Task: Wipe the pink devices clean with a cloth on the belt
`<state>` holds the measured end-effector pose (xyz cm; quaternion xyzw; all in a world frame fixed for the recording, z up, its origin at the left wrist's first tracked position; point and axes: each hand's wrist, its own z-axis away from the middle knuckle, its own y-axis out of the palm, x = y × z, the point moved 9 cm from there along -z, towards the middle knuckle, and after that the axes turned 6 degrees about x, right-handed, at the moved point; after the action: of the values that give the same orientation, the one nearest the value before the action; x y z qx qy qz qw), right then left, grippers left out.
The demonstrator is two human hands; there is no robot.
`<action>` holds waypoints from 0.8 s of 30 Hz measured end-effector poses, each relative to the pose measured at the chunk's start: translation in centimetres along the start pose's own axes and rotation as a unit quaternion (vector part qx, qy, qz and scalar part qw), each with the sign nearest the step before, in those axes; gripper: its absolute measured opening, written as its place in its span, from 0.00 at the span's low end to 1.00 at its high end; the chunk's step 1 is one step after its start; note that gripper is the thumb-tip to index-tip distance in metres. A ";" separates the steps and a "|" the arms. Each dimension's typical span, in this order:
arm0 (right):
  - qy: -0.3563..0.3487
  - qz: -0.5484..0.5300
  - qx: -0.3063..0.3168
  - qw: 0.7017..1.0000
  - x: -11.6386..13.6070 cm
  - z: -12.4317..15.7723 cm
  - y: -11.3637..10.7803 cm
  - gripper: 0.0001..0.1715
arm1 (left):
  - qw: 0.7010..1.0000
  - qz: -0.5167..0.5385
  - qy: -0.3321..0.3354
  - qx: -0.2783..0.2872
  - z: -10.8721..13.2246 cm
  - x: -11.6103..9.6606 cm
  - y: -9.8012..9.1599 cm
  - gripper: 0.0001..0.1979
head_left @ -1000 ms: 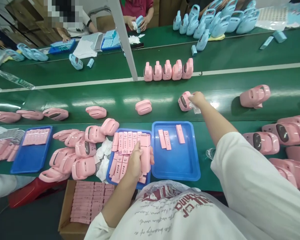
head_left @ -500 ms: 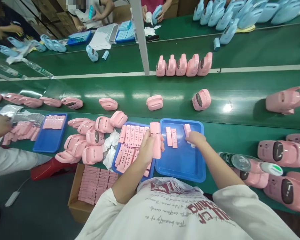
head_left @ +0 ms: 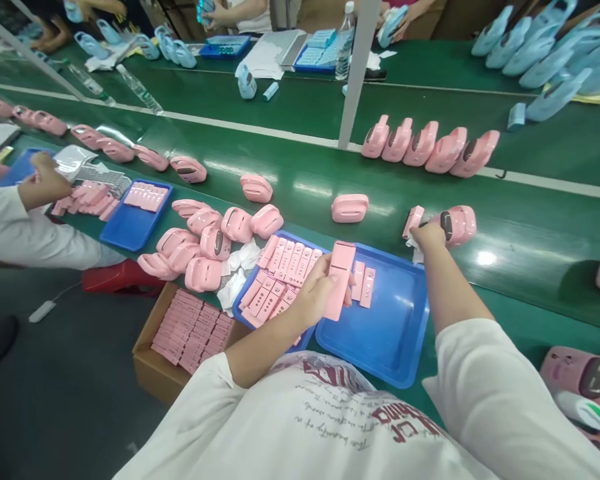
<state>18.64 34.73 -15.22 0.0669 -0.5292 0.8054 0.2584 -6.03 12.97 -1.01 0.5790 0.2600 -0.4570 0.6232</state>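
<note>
My left hand (head_left: 316,293) is closed around a pink rectangular case (head_left: 341,277), held upright above the place where two blue trays meet. My right hand (head_left: 430,237) reaches over the green belt, with its fingers on a small pink piece (head_left: 413,220) and a white tissue (head_left: 417,251) beneath them. Just beyond that hand lies a pink device with a handle and a dark window (head_left: 457,224). In the right blue tray (head_left: 380,340) lie two narrow pink pieces (head_left: 367,288). Rows of pink pieces with small dark marks (head_left: 296,262) fill the left tray.
Pink handled devices (head_left: 203,273) are piled at left, beside crumpled white tissue (head_left: 235,280). A cardboard box (head_left: 153,373) of pink pieces stands below. More devices sit along the belt (head_left: 300,177) and at right. A co-worker's hand (head_left: 45,180) is at far left; a post (head_left: 355,87) rises ahead.
My right hand has moved from the right tray up and forward to the belt, carrying the small pink piece and tissue. My left hand still holds the pink case. The view has turned.
</note>
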 end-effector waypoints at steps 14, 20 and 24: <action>-0.234 0.244 0.018 0.941 17.5 3.1 4.7 0.22 | 0.997 0.016 0.041 -0.068 1.9 -0.8 -2.8 0.12; -0.283 0.263 0.056 0.921 19.5 6.5 6.0 0.18 | 0.993 0.029 0.021 -0.114 2.8 -1.0 -4.2 0.10; -0.305 0.241 0.090 0.917 20.3 9.2 9.1 0.18 | 0.994 0.042 0.034 -0.093 3.0 -1.4 -3.7 0.11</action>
<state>-4.76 30.77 -10.95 0.2030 -0.5081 0.8278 -0.1243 -10.47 10.77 -1.06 0.5445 0.2976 -0.3841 0.6837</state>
